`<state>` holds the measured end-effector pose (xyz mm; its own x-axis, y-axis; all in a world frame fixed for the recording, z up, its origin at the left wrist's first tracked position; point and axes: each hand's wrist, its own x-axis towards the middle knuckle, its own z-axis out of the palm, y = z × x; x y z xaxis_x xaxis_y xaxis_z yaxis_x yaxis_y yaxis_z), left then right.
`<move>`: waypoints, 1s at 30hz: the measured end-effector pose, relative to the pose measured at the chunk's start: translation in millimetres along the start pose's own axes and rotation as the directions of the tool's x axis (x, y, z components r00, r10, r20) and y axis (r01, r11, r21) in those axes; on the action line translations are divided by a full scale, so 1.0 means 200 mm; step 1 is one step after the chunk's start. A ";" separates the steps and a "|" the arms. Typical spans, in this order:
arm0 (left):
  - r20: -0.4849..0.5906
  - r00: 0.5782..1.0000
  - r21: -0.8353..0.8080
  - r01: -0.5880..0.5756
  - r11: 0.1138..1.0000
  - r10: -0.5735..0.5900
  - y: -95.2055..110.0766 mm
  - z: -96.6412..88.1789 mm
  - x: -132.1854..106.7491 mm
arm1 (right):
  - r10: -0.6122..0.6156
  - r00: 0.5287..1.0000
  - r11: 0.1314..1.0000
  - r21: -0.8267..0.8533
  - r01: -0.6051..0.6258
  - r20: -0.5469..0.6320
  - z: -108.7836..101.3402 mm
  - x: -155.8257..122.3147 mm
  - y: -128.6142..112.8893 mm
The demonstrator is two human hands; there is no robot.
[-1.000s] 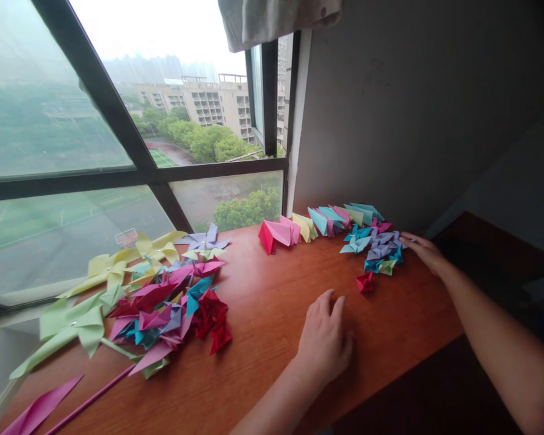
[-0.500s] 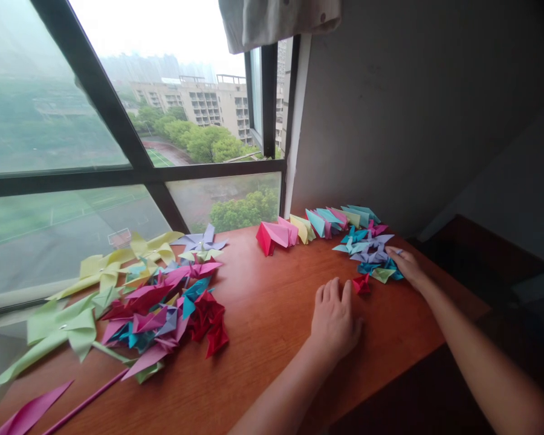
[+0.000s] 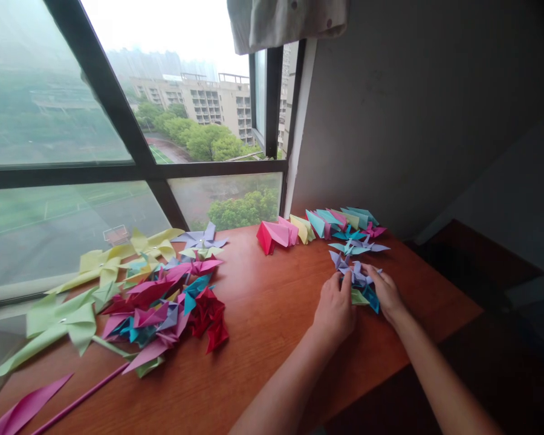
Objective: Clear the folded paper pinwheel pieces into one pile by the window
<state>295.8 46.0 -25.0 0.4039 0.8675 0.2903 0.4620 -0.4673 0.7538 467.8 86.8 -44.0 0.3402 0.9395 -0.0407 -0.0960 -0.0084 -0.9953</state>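
My left hand (image 3: 334,307) and my right hand (image 3: 387,294) close in from both sides on a small heap of folded paper pieces (image 3: 356,279), purple, teal and green, on the wooden table (image 3: 272,314). Both hands cup the heap, fingers curved against it. More small folded pieces (image 3: 358,244) lie just behind the heap. A row of folded paper wedges (image 3: 317,225), red, pink, yellow and teal, stands along the wall side.
A big pile of paper pinwheels (image 3: 154,299) in many colours covers the table's left. A pink stick (image 3: 79,399) lies at the front left. The window (image 3: 118,151) runs behind, a grey wall (image 3: 412,109) to the right. The table's front edge is just below my arms.
My right hand swept the small folded pieces from the far right toward the middle. My left hand moved up to meet it, and the pieces are now bunched between both hands.
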 end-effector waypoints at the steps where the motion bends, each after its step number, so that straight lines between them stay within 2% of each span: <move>1: -0.011 1.000 -0.031 0.001 1.000 -0.001 0.00 -0.01 -0.01 | 0.014 1.000 0.999 0.047 -0.012 -0.025 0.03 -0.04 -0.01; 4: -0.068 0.997 -0.132 0.009 0.991 -0.019 0.01 -0.03 -0.04 | 0.079 0.995 0.978 0.196 -0.067 -0.054 0.10 -0.15 -0.03; 9: -0.225 0.970 -0.319 0.015 0.948 -0.091 0.00 -0.07 -0.09 | 0.205 0.978 0.875 0.438 -0.205 0.048 0.20 -0.28 -0.04; 11: -0.307 0.935 -0.392 0.045 0.919 -0.177 -0.02 -0.09 -0.10 | 0.238 0.967 0.821 0.513 -0.251 0.093 0.27 -0.32 -0.06; 14: -0.400 0.852 -0.504 0.104 0.857 -0.339 -0.06 -0.14 -0.12 | 0.283 0.951 0.747 0.594 -0.299 0.123 0.39 -0.36 -0.08; 17: -0.451 0.767 -0.592 0.126 0.796 -0.456 -0.08 -0.25 -0.16 | 0.303 0.941 0.689 0.649 -0.324 0.149 0.55 -0.41 -0.13; 20: -0.506 0.692 -0.628 0.112 0.770 -0.514 -0.08 -0.44 -0.23 | 0.270 0.939 0.662 0.668 -0.340 0.211 0.78 -0.46 -0.19; 23: -0.565 0.630 -0.622 0.099 0.777 -0.533 -0.09 -0.71 -0.32 | 0.239 0.903 0.642 0.639 -0.424 0.358 1.09 -0.54 -0.27; 25: -0.657 0.567 -0.520 0.138 0.843 -0.497 -0.12 -0.91 -0.40 | 0.201 0.874 0.656 0.602 -0.456 0.443 1.32 -0.59 -0.32; 26: -0.704 0.550 -0.430 0.173 0.886 -0.449 -0.14 -1.01 -0.44 | 0.179 0.869 0.671 0.589 -0.450 0.461 1.42 -0.61 -0.33; 28: -0.770 0.546 -0.221 0.257 0.941 -0.330 -0.19 -1.20 -0.52 | 0.119 0.859 0.722 0.550 -0.420 0.498 1.61 -0.65 -0.36; 30: -0.787 0.577 0.013 0.370 0.929 -0.219 -0.25 -1.35 -0.62 | 0.078 0.854 0.776 0.506 -0.376 0.515 1.72 -0.68 -0.35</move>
<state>9.2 8.5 61.5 -0.4899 0.7367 0.4661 0.5885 -0.1149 0.8003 106.1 77.8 62.2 -0.1990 0.9777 -0.0674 -0.6754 -0.1867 -0.7134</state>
